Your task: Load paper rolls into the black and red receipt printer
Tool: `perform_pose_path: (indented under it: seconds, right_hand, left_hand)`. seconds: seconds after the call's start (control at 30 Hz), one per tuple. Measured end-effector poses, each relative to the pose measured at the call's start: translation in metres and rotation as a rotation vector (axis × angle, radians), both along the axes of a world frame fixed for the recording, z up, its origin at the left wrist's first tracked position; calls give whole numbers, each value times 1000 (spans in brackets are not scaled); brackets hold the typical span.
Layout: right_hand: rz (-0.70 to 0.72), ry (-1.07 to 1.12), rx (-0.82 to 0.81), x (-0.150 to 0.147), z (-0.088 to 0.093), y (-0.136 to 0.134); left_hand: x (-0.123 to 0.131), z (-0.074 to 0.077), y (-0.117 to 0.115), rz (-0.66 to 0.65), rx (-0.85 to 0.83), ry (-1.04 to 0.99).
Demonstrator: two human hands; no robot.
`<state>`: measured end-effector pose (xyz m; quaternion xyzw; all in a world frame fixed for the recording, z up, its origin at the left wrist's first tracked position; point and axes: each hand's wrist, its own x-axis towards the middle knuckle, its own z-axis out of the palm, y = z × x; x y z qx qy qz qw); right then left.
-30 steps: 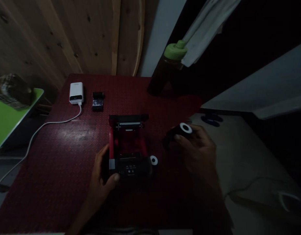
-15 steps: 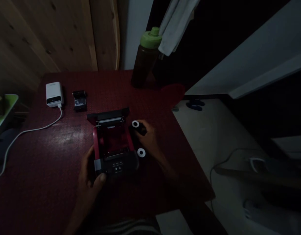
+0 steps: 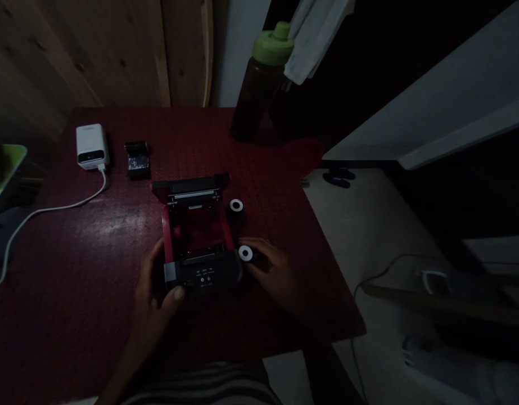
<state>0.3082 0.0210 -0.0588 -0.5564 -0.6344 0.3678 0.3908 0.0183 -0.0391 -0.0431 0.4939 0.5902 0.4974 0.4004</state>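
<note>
A small black and red printer point(image 3: 219, 273) lies with its lid point(image 3: 192, 185) raised, showing a red hollow inside. My left hand point(image 3: 152, 298) grips its left side, thumb on the front left corner. To the right of the printer are two small dark rolls with white ring-shaped ends. The far roll point(image 3: 240, 206) stands by itself near the lid. Around the near roll point(image 3: 245, 253), my right hand point(image 3: 270, 267) has its fingers curled, partly hidden behind it.
On the red table point(image 3: 116, 270) at the back left are a white power bank point(image 3: 91, 146) with a cable point(image 3: 69, 207) and a small black item point(image 3: 138, 160). A green-capped bottle point(image 3: 259, 84) stands at the back. The table's right edge drops to a floor with slippers point(image 3: 337, 177).
My right hand has let go of the far roll and moved toward me to the near one. My left hand stays on the printer. The view has shifted slightly.
</note>
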Motion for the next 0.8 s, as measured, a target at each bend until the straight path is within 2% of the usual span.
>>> perform_pose_path:
  seconds: [0.07, 0.13, 0.23, 0.27, 0.33, 0.4, 0.43, 0.5, 0.6, 0.7, 0.8]
  right_hand:
    - [10, -4, -8, -3, 0, 2]
    - [7, -24, 1, 1, 15, 1]
    - [3, -162, 126, 8, 65, 0]
    - [61, -250, 156, 7, 84, 2]
    - [175, -367, 318, -5, 116, 11]
    - [343, -476, 433, -26, 135, 25]
    - [424, -546, 460, -39, 138, 32]
    - [531, -738, 403, -67, 140, 47]
    - [590, -996, 190, -103, 139, 59]
    - [593, -1099, 16, -123, 144, 65]
    - [605, -1114, -71, -130, 148, 71]
  left_hand:
    - [1, -2, 0, -5, 22, 2]
    - [2, -4, 0, -4, 54, 6]
    - [0, -5, 1, -21, 80, 20]
    - [-1, -5, 1, -30, 77, 28]
    - [-2, -3, 2, -48, 73, 40]
    - [-3, -2, 2, -67, 77, 32]
    - [-2, -1, 3, -75, 81, 23]
    - [-2, -1, 2, -84, 82, 7]
    - [-1, -2, 0, -78, 68, 9]
    - [-1, -2, -1, -87, 68, 3]
    - [-2, -1, 0, -96, 56, -9]
